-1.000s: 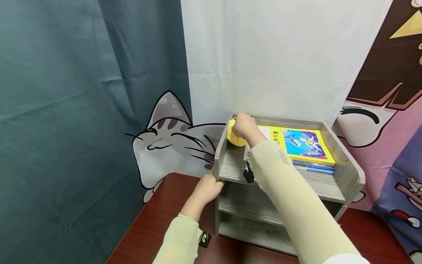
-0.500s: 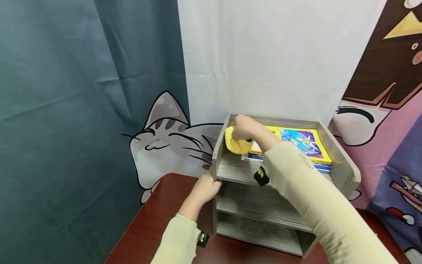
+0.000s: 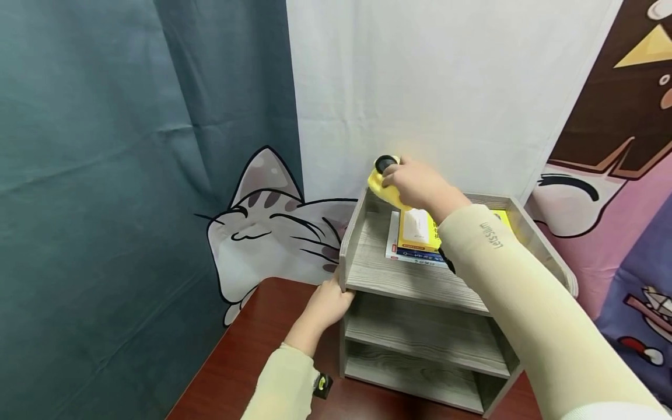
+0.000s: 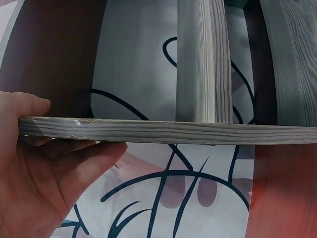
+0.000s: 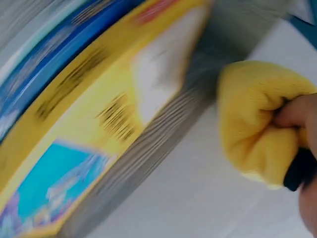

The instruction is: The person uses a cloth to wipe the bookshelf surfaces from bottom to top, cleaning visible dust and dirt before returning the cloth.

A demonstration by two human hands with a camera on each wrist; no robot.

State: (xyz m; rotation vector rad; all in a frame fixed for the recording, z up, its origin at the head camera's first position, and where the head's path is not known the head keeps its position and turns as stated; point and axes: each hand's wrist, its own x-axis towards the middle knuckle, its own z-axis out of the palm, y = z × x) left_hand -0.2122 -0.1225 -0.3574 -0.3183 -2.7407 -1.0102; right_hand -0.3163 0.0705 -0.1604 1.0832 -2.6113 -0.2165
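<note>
My right hand (image 3: 418, 184) grips a soft, fluffy yellow cleaning pad (image 3: 382, 188) with a black part, raised at the back left of the shelf unit's top. The right wrist view shows the fingers pressed into the yellow pad (image 5: 257, 114), beside the top tier's edge. My left hand (image 3: 328, 301) holds the left side panel of a grey wood-grain desk shelf (image 3: 373, 280). Up close in the left wrist view, the thumb and fingers of my left hand (image 4: 47, 173) lie on opposite faces of that panel (image 4: 163, 131).
Books (image 3: 420, 230) lie stacked in the top tier, a yellow one uppermost, partly behind the right sleeve. Two lower tiers (image 3: 420, 332) open toward me. The unit stands on a red-brown table (image 3: 252, 344) against a white curtain (image 3: 446, 87), with a teal curtain (image 3: 105, 204) at left.
My right hand has lifted the yellow pad up and back from inside the top tier's left corner to above the rear rim. My left hand has kept its hold on the side panel.
</note>
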